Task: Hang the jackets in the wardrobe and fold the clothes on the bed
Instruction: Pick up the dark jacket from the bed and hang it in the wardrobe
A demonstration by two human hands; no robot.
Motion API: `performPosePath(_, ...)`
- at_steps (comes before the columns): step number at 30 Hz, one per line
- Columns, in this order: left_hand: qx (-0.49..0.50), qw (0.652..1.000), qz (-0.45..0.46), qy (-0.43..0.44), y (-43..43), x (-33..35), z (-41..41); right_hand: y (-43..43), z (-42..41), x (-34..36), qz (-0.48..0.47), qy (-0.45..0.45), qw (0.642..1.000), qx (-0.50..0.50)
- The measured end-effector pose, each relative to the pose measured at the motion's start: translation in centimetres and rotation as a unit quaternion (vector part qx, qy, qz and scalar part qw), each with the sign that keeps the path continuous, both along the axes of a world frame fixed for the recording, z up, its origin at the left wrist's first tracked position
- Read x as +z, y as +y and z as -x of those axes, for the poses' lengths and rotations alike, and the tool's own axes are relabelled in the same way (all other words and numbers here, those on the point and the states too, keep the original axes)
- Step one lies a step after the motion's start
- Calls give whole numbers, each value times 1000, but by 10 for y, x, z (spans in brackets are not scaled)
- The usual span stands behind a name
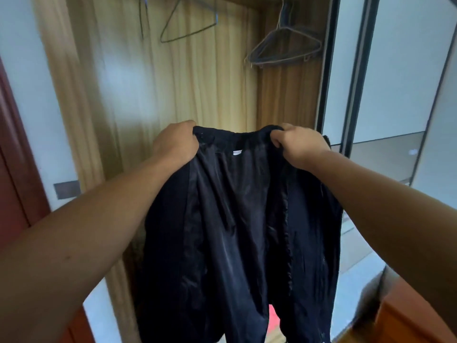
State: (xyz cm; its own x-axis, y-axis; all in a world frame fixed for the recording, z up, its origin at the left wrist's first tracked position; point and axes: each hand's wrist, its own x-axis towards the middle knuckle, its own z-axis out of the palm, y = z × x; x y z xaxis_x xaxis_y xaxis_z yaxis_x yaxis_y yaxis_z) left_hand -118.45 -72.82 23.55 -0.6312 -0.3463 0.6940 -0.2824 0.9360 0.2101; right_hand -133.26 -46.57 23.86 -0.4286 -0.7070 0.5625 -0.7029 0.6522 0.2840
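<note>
A black jacket (237, 219) hangs open in front of me, its shiny lining facing me and a small white label below the collar. My left hand (176, 142) grips the collar edge on the left side. My right hand (300, 144) grips the collar edge on the right side. Both arms are stretched out toward the open wooden wardrobe (173, 82). Inside it, a thin wire hanger (188, 23) hangs at the upper left and a bunch of grey hangers (284, 48) hangs at the upper right. The jacket's lower hem runs out of view at the bottom.
The wardrobe's sliding door with a dark frame (356, 70) stands to the right. A reddish-brown door (14, 169) is at the far left. A brown wooden piece of furniture (405, 323) sits at the lower right. Something red (273, 320) shows on the floor under the jacket.
</note>
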Motion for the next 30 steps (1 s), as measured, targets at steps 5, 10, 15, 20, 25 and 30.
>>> performPosePath(5, 84, 996, 0, 18, -56, 28, 34, -55, 76, 26, 30, -4, 998, 57)
performPosePath(10, 179, 984, 20, 4, -107, 34, 50, -122, 145, 32, 29, -8, 991, 131)
performPosePath(15, 287, 957, 31, -34, -139, 29, 73, -195, 208, 34, -4, -1, 981, 194)
performPosePath(20, 361, 931, 13, -51, -162, 44, 83, -255, 243, 45, -19, 11, 965, 261)
performPosePath(25, 387, 921, 31, -37, -189, 76, 88, -303, 264, 67, -9, 48, 954, 295)
performPosePath(30, 403, 914, 45, 3, -212, 100, 91, -334, 273, 102, 41, 85, 948, 302)
